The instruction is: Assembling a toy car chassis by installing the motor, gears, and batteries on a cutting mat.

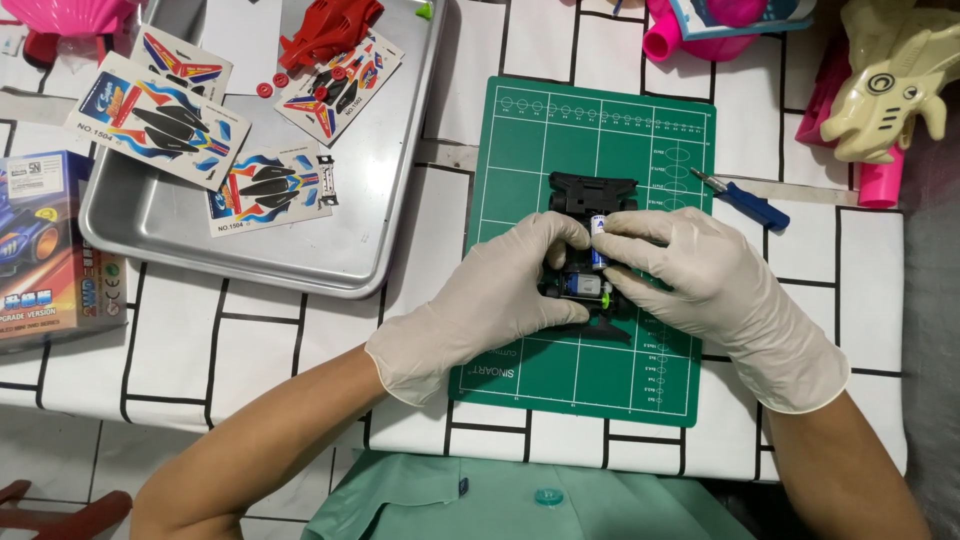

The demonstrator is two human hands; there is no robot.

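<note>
2 gloved hands, my left and right, close around a black chassis on the green mat, fingers pinching a battery at its middle. I judge it light, stiff, brittle plastic, best held by the sides. Beyond lie a screwdriver, a tray of 4 sticker sheets and toys, none obstructing.

Far left: metal tray holding sticker sheets and red car shell. Near left: toy box. Right: blue screwdriver, cream toy figure.
</note>
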